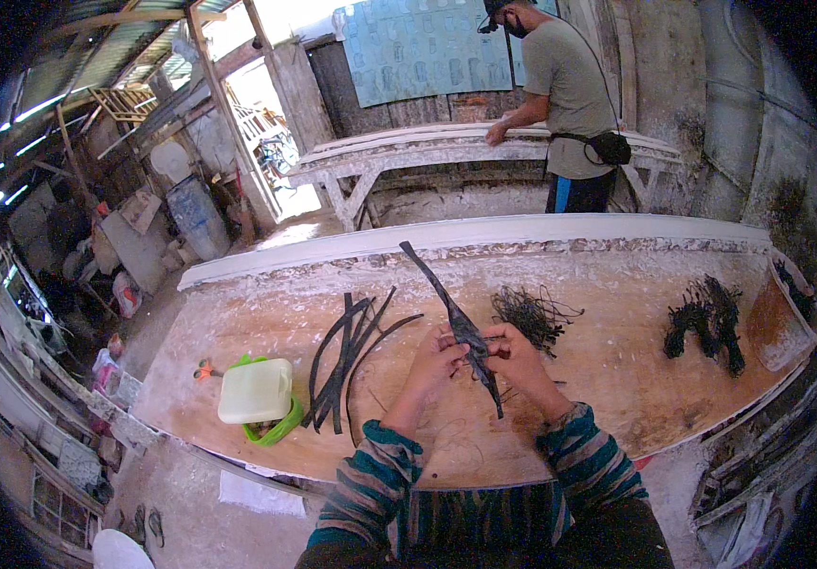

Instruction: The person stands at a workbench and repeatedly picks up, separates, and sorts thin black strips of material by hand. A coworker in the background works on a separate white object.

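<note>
A long black strip (466,329), perhaps rubber, runs slantwise between my hands, broad and creased in the middle and narrow toward both ends. My left hand (439,357) pinches its left side. From the other side, my right hand (515,358) grips it at about the same height. Several loose black strips (340,365) lie crossed on the wooden table to the left of my hands. Just beyond my right hand rests a tangled heap of thin black strands (532,318). Farther right are bundles of black knotted cords (705,324).
A green basket (280,429) with a pale lid (256,392) on top stands at the left, beside orange-handled scissors (206,370). A tilted container (784,313) sits at the table's right end. Along the far edge runs a white moulding (484,229). Another person (575,95) works at a bench (371,163) beyond.
</note>
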`<action>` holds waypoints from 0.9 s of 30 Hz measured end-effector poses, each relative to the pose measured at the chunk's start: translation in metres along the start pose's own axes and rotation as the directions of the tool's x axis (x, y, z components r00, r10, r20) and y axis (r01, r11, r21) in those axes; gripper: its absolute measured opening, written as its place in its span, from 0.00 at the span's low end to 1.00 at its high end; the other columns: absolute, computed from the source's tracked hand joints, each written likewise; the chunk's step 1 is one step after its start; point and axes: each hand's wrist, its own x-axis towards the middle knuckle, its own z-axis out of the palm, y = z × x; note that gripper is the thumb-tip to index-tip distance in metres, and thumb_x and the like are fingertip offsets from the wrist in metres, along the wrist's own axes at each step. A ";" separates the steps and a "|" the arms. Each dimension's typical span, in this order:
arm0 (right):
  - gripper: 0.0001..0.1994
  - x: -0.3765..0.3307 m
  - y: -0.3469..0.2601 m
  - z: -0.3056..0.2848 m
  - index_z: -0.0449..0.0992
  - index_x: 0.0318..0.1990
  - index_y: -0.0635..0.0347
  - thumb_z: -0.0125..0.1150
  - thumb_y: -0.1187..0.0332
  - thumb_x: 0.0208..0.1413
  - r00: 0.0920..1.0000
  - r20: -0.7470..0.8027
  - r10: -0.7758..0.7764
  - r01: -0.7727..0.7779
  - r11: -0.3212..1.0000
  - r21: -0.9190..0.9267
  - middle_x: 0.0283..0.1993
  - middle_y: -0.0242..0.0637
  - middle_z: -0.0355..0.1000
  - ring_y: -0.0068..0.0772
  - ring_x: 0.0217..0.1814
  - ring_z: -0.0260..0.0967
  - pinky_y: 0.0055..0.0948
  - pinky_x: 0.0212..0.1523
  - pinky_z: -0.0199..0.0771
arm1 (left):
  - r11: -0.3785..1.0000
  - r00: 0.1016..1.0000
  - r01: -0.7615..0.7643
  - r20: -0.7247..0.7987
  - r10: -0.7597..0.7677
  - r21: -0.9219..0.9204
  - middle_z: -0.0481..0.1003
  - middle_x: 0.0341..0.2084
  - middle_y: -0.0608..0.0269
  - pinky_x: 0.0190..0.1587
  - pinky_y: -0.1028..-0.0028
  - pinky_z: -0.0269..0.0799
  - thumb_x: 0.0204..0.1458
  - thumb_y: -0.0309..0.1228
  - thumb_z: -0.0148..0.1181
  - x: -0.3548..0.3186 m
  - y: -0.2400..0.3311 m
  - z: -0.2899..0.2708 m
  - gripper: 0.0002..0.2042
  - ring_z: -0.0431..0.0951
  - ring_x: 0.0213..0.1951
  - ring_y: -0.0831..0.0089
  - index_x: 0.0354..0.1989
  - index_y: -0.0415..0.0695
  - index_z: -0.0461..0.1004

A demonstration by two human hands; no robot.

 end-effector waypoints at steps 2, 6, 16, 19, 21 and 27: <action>0.18 0.000 -0.001 0.000 0.64 0.43 0.63 0.54 0.82 0.39 0.995 0.025 0.093 -0.093 0.996 -0.010 0.29 0.32 0.66 0.21 0.30 0.64 0.20 0.32 0.67 | 1.000 1.000 0.002 -0.022 -0.002 0.003 0.72 0.32 0.61 0.24 0.81 0.63 0.46 0.20 0.54 0.002 0.000 -0.002 0.16 0.69 0.26 0.78 0.45 0.42 0.62; 0.18 -0.006 -0.015 0.004 0.64 0.43 0.63 0.54 0.82 0.40 0.996 -0.004 0.085 -0.085 0.996 -0.012 0.30 0.34 0.66 0.21 0.32 0.65 0.19 0.32 0.67 | 0.998 0.998 -0.066 0.001 0.066 0.019 0.72 0.31 0.62 0.24 0.79 0.64 0.46 0.20 0.54 0.003 -0.001 -0.004 0.16 0.70 0.26 0.78 0.44 0.40 0.63; 0.16 0.002 -0.011 0.002 0.64 0.43 0.63 0.52 0.83 0.45 0.999 -0.052 0.005 -0.004 1.000 0.016 0.31 0.32 0.69 0.19 0.31 0.66 0.18 0.31 0.66 | 0.938 0.985 -0.160 0.116 0.130 0.307 0.69 0.23 0.68 0.21 0.83 0.64 0.41 0.21 0.61 0.011 -0.014 -0.001 0.18 0.67 0.21 0.82 0.42 0.42 0.63; 0.15 0.002 -0.009 0.000 0.64 0.43 0.62 0.52 0.83 0.46 0.998 -0.068 0.007 -0.004 0.999 0.035 0.31 0.33 0.69 0.19 0.31 0.66 0.18 0.31 0.66 | 0.957 0.998 -0.069 0.035 0.061 0.282 0.69 0.22 0.69 0.21 0.84 0.63 0.42 0.21 0.60 0.004 -0.002 0.008 0.16 0.68 0.20 0.83 0.41 0.42 0.65; 0.15 0.003 -0.010 -0.002 0.63 0.43 0.62 0.52 0.82 0.45 0.998 -0.066 0.015 -0.010 0.997 0.075 0.34 0.34 0.69 0.21 0.33 0.66 0.20 0.32 0.68 | 0.963 0.999 -0.042 0.034 0.034 0.266 0.68 0.22 0.70 0.21 0.83 0.63 0.43 0.22 0.59 0.000 0.006 0.009 0.14 0.68 0.21 0.82 0.39 0.42 0.66; 0.18 0.006 -0.007 -0.005 0.62 0.45 0.62 0.54 0.82 0.44 0.999 -0.019 0.048 -0.044 0.986 0.162 0.36 0.34 0.68 0.22 0.35 0.66 0.22 0.33 0.69 | 0.971 0.995 -0.073 0.077 0.057 0.227 0.68 0.21 0.71 0.22 0.81 0.62 0.45 0.24 0.58 0.000 0.007 0.001 0.08 0.67 0.20 0.80 0.34 0.43 0.68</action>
